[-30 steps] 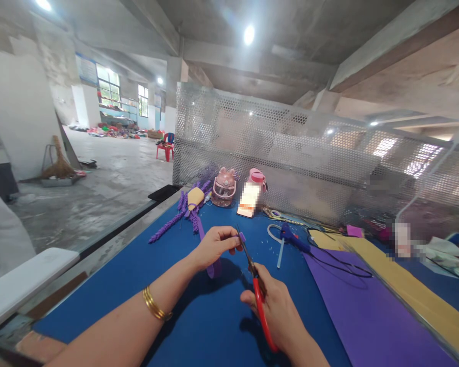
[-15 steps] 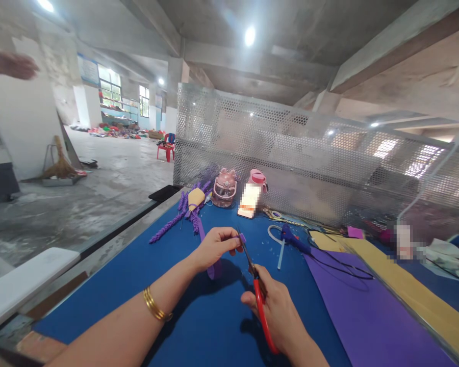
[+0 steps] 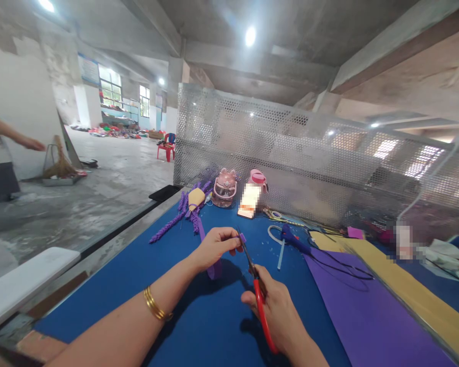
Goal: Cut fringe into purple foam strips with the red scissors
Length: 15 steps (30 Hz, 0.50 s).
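Note:
Pinched in my left hand (image 3: 219, 247) is the end of a purple ribbon (image 3: 214, 270), whose length loops below the fingers and runs back toward a purple flower bundle. My right hand (image 3: 277, 306) grips red-handled scissors (image 3: 262, 316). Their blades point up and away from me and meet the ribbon's short end just past my left fingertips. Behind, the bundle of purple flower stems (image 3: 168, 227) lies on the blue table, with a yellow wrapped piece (image 3: 196, 199) at its middle.
A blue glue gun (image 3: 290, 237) with its cord lies right of my hands, beside purple sheet (image 3: 352, 300) and yellow sheet (image 3: 405, 285). At the back stand a phone (image 3: 249, 200), a pink helmet-shaped item (image 3: 225, 187) and a perforated metal screen (image 3: 290, 153). Another person's arm (image 3: 15, 135) shows far left.
My hands, the ribbon and the scissors have stayed practically still. At the far left, the other person's arm has moved down.

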### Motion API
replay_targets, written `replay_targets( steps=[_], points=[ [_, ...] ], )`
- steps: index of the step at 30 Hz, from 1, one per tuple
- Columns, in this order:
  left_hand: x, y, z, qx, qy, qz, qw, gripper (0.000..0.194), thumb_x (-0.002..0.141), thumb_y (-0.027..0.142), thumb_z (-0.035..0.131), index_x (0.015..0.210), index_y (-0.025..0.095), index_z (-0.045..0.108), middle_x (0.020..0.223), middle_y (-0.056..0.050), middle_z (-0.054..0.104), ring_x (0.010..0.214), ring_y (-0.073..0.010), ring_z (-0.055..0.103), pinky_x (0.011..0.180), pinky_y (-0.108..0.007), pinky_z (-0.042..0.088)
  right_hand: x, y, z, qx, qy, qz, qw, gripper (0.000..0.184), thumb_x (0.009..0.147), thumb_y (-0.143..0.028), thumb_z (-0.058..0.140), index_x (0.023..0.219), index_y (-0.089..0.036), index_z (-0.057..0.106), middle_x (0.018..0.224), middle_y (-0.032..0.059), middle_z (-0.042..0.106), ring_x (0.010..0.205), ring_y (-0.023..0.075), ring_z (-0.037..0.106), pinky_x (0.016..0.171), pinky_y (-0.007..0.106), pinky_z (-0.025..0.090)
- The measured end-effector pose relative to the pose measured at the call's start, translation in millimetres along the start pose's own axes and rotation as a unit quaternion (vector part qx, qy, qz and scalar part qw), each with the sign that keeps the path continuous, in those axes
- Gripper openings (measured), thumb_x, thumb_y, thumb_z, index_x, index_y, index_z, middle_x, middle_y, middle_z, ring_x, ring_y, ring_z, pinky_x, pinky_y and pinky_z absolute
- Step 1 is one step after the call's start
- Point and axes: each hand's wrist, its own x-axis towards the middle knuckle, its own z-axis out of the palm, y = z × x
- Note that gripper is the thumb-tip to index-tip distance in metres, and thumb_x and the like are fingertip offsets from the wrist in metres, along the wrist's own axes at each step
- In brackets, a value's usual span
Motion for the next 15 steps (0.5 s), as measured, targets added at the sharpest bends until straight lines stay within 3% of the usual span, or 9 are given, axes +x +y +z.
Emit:
replay_targets(
  steps=[15],
  points=[
    [-0.4,1.0,0.3,-0.002,-0.004,-0.002,1.0,0.021,0.073,0.031,0.058,0.066,0.012,0.056,0.065,-0.001,0.06,0.056,-0.0089,0.048,0.058,-0.022,0.038,1.1,-0.6,-0.1,0.013,0.001,0.007,1.0,0.031,0.083,-0.049,0.05,0.096,-0.022,0.046,0.054,-0.0097,0.034,0.047,0.0125,0.03,0.045,0.021,0.026]
  ],
)
